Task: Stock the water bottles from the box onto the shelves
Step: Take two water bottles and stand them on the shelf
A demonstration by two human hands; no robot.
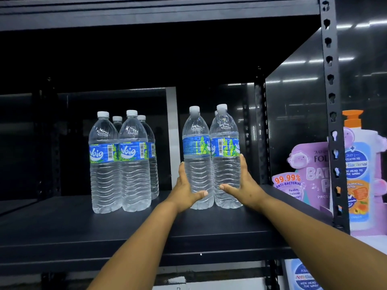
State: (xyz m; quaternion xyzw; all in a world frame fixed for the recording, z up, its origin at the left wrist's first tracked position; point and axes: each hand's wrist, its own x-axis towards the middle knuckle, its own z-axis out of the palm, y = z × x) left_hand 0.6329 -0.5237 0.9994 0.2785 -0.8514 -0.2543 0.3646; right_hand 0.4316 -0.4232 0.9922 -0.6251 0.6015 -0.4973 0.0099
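Two clear water bottles with blue-green labels stand side by side on the black shelf (83,227), right of centre. My left hand (184,191) grips the left bottle (195,143) low on its body, thumb across the front. My right hand (243,185) grips the right bottle (225,141) the same way from the right side. A third bottle's cap (216,112) peeks out behind that pair. Several more bottles (121,162) stand in a group further left on the same shelf. The box is out of view.
A black perforated upright (333,114) and a glossy side panel (293,122) bound the shelf on the right. Beyond them stand purple bath-product packs (310,174) and an orange-pump bottle (358,174). Another shelf board (146,15) runs overhead.
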